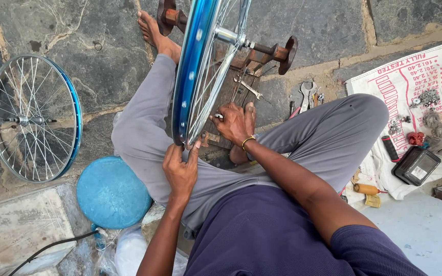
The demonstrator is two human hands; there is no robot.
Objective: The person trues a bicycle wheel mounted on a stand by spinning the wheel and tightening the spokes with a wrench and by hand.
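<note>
While the blue-rimmed bicycle wheel stands upright on its axle in a rusty truing stand, both hands work at its lower edge. Left hand grips the glossy blue rim from below, thumb and fingers curled around the metal. Right hand, a thin yellow bangle at the wrist, reaches among the thin silver spokes with fingers bunched, pinching a small metal tool against a spoke near the rim. Exact shape of that tool too small to tell.

Person sits on the floor in grey trousers and dark purple shirt, legs spread either side of the stand, one bare foot stretched out on rough dark stone paving with sandy joints.

A second wheel, also blue-rimmed with bright spokes, lies flat on the stone well to the left. Just beside the left knee, a round blue cushion with a grainy surface. Steel spanners lie near the stand. To the right, a white printed sack spread flat carries small nuts, red bits and a black rectangular box.
</note>
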